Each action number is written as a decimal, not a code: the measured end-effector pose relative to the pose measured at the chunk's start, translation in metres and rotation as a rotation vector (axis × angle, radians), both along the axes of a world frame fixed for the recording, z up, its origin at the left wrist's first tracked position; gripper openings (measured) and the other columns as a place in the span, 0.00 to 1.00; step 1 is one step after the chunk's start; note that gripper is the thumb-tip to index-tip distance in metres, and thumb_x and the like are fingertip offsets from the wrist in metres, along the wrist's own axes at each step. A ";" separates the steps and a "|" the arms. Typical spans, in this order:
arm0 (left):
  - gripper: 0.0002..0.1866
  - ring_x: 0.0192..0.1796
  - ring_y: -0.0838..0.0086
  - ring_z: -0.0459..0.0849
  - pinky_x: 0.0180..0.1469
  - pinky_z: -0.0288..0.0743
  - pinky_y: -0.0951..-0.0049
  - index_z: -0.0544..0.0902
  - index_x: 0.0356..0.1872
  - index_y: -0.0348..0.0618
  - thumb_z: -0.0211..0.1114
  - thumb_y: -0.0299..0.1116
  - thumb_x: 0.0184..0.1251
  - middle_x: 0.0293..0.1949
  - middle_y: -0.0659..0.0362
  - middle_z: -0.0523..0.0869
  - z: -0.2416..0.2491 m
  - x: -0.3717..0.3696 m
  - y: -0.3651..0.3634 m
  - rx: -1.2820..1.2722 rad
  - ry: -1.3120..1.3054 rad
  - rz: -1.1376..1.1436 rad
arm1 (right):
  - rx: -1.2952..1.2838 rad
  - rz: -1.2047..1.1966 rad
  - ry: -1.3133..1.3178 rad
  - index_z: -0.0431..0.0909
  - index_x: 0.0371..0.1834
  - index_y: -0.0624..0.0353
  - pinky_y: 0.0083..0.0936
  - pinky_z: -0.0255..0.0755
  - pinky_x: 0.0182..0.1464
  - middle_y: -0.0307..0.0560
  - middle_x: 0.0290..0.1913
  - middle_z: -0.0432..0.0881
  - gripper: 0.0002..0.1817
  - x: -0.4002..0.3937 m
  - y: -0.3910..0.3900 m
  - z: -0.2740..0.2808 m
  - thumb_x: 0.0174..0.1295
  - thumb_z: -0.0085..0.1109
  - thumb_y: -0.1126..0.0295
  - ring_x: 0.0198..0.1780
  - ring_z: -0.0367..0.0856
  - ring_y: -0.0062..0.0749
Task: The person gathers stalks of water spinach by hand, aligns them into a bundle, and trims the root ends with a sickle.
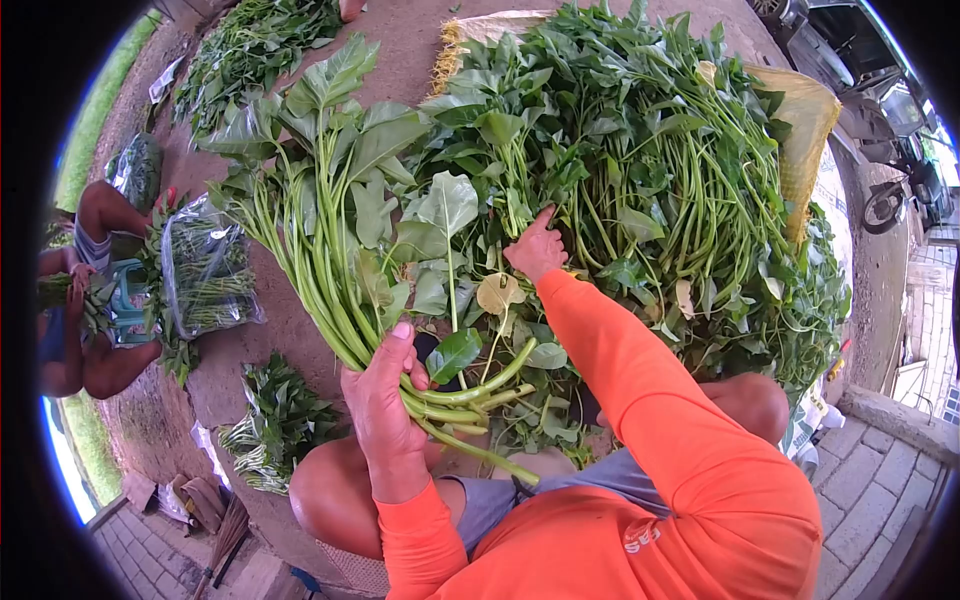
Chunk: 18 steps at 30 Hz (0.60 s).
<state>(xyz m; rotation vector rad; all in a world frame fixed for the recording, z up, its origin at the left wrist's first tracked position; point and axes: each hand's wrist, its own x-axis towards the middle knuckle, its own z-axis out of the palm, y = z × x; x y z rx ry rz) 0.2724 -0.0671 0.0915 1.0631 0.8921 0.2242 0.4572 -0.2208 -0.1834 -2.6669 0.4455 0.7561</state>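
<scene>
**Greens gathered into a bunch on the ground**

Head view: A bunch of leafy stalks (pixel 340 230) was held in the left hand (pixel 385 400), the fingers closed tight around the cut ends, so that the leaves fanned up and away from the body. It appeared to be gripped low on the stems to keep the stalks aligned. The right hand (pixel 537 247) was stretched forward into the large heap of greens (pixel 650 160), fingers narrowed and touching the stems there; whether a stalk was already pinched could not be told. The heap was spread on a yellowish sack (pixel 810 120), whose edge showed at the top and at the right, presumably to keep the leaves off the concrete ground (pixel 290 330).

A small loose pile (pixel 280 420) lay near the left knee, and another pile (pixel 250 40) well apart at the top. Bagged greens (pixel 205 265) were seen just beside another person (pixel 90 300) at the left. Bare concrete was left between the bunch and those bags. A paved kerb (pixel 890 410) bounded the right side.
</scene>
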 end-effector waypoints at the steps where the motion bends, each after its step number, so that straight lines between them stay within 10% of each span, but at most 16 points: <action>1: 0.09 0.21 0.82 0.76 0.24 0.70 0.80 0.82 0.42 0.44 0.76 0.31 0.72 0.26 0.66 0.78 0.000 0.000 0.000 -0.016 -0.002 0.002 | -0.018 0.000 -0.007 0.30 0.91 0.61 0.58 0.72 0.68 0.71 0.66 0.77 0.65 -0.001 0.002 -0.002 0.61 0.72 0.59 0.63 0.82 0.65; 10: 0.10 0.22 0.81 0.75 0.25 0.71 0.79 0.82 0.41 0.44 0.77 0.31 0.70 0.28 0.65 0.79 0.011 -0.009 0.006 -0.053 -0.075 0.016 | -0.033 0.341 0.011 0.40 0.85 0.82 0.44 0.80 0.66 0.75 0.63 0.85 0.55 0.046 -0.046 0.064 0.60 0.61 0.66 0.64 0.86 0.64; 15: 0.11 0.23 0.80 0.76 0.25 0.71 0.78 0.83 0.41 0.44 0.78 0.32 0.69 0.28 0.64 0.79 0.014 -0.018 0.010 -0.097 -0.148 -0.033 | -0.203 0.659 -0.192 0.65 0.72 0.69 0.50 0.80 0.65 0.73 0.59 0.87 0.31 0.097 -0.112 0.172 0.67 0.58 0.67 0.63 0.86 0.67; 18: 0.11 0.22 0.81 0.77 0.24 0.72 0.77 0.83 0.41 0.43 0.78 0.32 0.69 0.28 0.64 0.80 0.014 -0.023 0.009 -0.144 -0.179 -0.045 | -0.247 0.593 -0.320 0.65 0.76 0.60 0.52 0.82 0.58 0.72 0.50 0.89 0.34 0.116 -0.142 0.218 0.66 0.62 0.67 0.57 0.88 0.67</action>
